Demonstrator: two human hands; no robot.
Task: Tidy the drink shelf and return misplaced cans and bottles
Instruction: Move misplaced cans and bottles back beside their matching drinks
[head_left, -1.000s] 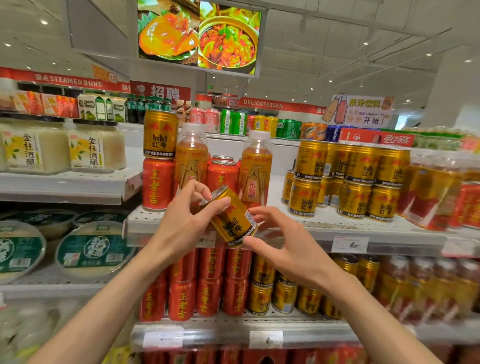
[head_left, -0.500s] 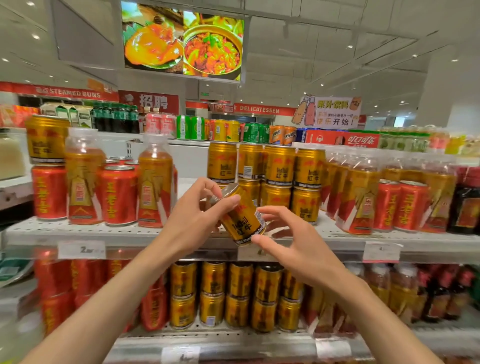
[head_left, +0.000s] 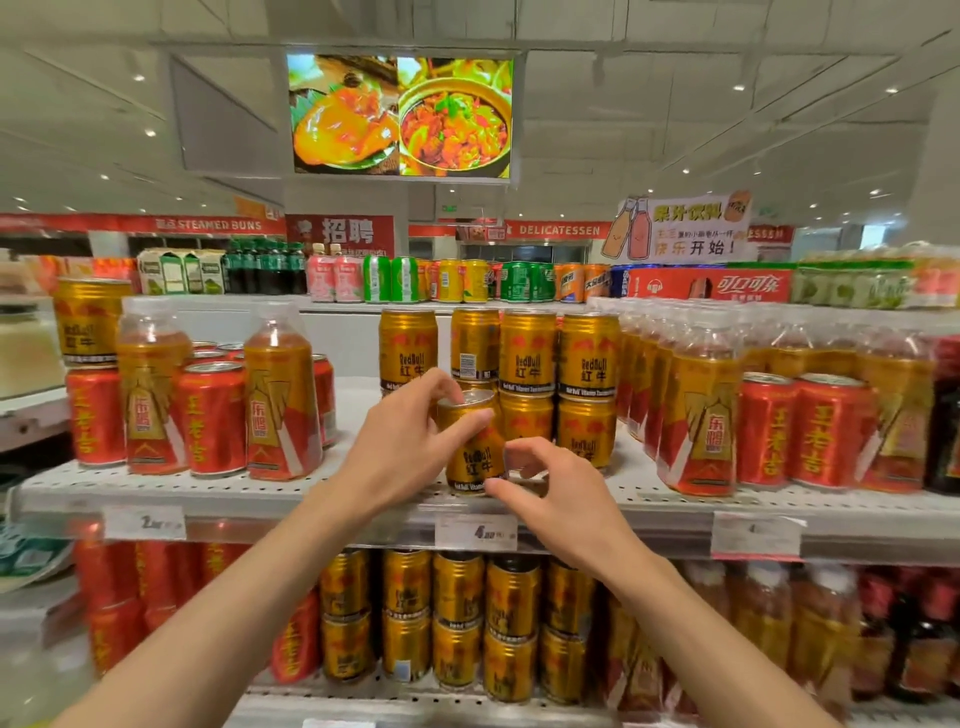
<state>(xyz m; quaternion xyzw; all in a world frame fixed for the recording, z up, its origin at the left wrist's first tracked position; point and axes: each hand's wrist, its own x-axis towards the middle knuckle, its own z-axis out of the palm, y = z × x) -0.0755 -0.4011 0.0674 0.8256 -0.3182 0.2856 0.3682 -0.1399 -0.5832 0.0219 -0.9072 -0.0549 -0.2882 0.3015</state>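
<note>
A gold Red Bull can (head_left: 474, 453) stands upright at the front of the white shelf (head_left: 363, 488), in front of a stacked group of gold cans (head_left: 527, 358). My left hand (head_left: 410, 441) grips its top and left side. My right hand (head_left: 550, 483) has thumb and fingers curled at its lower right; contact is unclear. Further left, another gold can (head_left: 88, 322) sits on top of a red can (head_left: 96, 415), among orange bottles (head_left: 280, 395) and red cans (head_left: 213, 415).
Orange bottles in rows (head_left: 696, 405) and red cans (head_left: 826, 431) fill the shelf's right part. The lower shelf holds gold cans (head_left: 457, 623) and red cans (head_left: 114, 587). Price tags (head_left: 475, 532) line the shelf edge. A screen (head_left: 400, 117) hangs overhead.
The view has swung right along the shelf. The gold can went from tilted in the air to upright on the shelf before the gold stack; both hands moved forward with it.
</note>
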